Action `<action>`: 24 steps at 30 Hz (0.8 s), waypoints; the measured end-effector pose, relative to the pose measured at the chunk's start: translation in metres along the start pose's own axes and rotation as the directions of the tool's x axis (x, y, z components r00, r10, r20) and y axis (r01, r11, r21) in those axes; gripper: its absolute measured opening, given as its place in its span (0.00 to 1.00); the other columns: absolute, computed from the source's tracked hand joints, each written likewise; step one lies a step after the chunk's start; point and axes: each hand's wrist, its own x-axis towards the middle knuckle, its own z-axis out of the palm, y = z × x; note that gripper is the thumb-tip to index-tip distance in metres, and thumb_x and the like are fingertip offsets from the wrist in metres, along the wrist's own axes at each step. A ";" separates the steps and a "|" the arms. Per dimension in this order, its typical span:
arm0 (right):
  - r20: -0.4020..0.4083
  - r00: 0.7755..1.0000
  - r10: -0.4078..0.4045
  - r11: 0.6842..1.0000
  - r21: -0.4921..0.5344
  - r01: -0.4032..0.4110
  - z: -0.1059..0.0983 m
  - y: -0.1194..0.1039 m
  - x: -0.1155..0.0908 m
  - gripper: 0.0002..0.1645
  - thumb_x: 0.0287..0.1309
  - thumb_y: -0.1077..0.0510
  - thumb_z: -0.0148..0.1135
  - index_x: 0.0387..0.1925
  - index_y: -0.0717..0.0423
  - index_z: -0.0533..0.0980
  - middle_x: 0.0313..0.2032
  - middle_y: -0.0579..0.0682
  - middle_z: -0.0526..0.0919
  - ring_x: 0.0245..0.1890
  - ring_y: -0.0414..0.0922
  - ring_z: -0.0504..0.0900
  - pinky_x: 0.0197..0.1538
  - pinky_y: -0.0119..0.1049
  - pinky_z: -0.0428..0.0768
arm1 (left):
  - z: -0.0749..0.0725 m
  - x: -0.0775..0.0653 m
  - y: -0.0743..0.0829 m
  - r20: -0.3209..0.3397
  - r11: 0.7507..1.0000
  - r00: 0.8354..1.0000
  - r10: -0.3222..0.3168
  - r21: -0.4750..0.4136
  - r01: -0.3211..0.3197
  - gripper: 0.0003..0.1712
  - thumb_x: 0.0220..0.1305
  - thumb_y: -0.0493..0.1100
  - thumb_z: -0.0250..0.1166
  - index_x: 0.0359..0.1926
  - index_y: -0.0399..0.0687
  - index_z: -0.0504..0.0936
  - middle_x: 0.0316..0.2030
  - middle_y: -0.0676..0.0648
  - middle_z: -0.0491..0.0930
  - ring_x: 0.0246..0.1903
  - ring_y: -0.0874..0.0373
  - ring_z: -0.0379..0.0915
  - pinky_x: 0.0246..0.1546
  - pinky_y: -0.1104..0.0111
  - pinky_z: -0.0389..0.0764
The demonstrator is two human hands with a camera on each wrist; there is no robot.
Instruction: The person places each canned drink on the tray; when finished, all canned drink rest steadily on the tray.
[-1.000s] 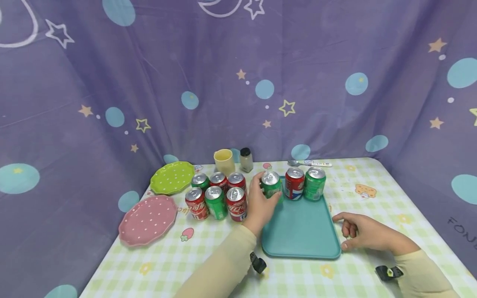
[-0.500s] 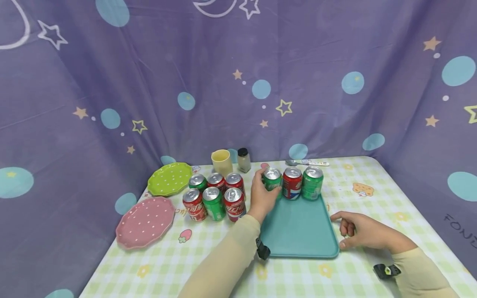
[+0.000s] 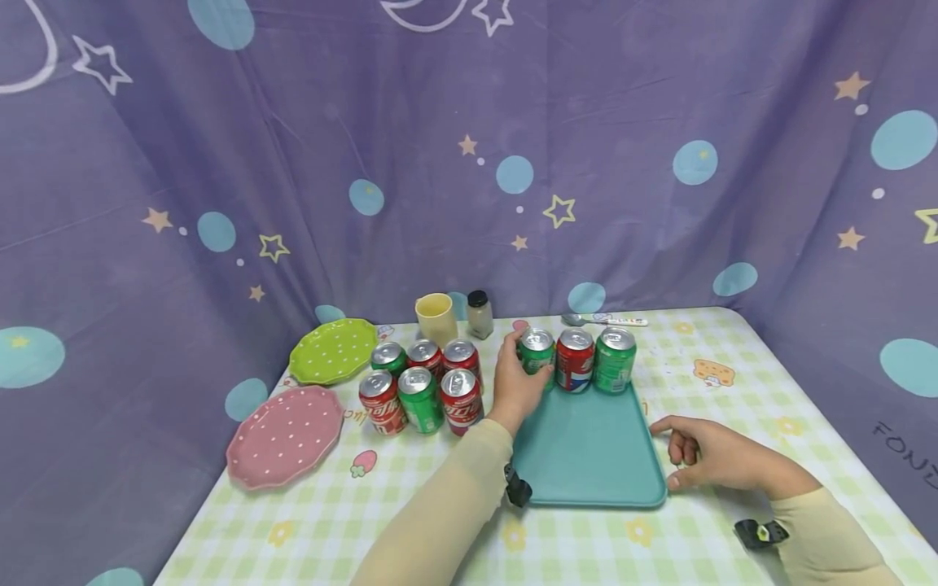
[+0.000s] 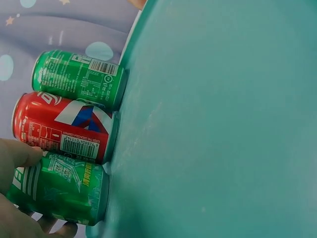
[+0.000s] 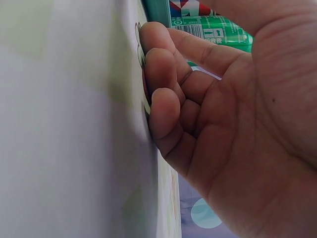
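Note:
My left hand (image 3: 516, 387) grips a green soda can (image 4: 59, 188), thumb on one side and fingers round the other. The can stands upright on the far left part of the teal tray (image 3: 593, 456). Beside it on the tray are a red cola can (image 3: 575, 362) and another green can (image 3: 614, 362), making a row along the far edge. At the tray's right edge is my right hand (image 3: 721, 460), its index finger stretched toward the rim and its thumb near the front corner. The other fingers of that hand curl loosely over the tablecloth in the right wrist view and hold nothing.
Several red cola cans (image 3: 461, 403) and green cans (image 3: 421, 403) stand in two rows left of the tray. Farther left lie a pink plate (image 3: 286, 439) and a green plate (image 3: 333, 350). A yellow cup (image 3: 437, 319), a black-lidded jar (image 3: 479, 316) and a spoon (image 3: 608, 321) are at the back.
My left hand has moved the green can slightly right and back, up close to the red can in the row. The right hand has stayed at the tray's edge.

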 end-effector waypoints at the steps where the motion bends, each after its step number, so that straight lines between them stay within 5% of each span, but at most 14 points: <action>1: 0.000 1.000 0.000 1.000 0.001 0.000 0.000 0.000 0.000 0.45 0.52 0.53 0.83 0.66 0.66 0.70 0.36 0.53 0.77 0.30 0.41 0.75 0.32 0.35 0.75 | 0.000 0.000 0.000 0.002 1.000 1.000 -0.003 0.003 0.003 0.46 0.63 0.38 0.77 0.76 0.60 0.64 0.70 0.45 0.70 0.70 0.51 0.68 0.71 0.54 0.68; 24: 0.003 1.000 -0.015 1.000 -0.005 0.015 0.000 0.002 0.000 0.45 0.53 0.52 0.82 0.66 0.65 0.70 0.36 0.53 0.78 0.30 0.40 0.75 0.32 0.35 0.76 | -0.001 -0.002 0.000 0.005 0.999 1.000 0.008 0.031 -0.008 0.49 0.62 0.40 0.78 0.78 0.59 0.62 0.69 0.42 0.70 0.69 0.47 0.68 0.71 0.52 0.69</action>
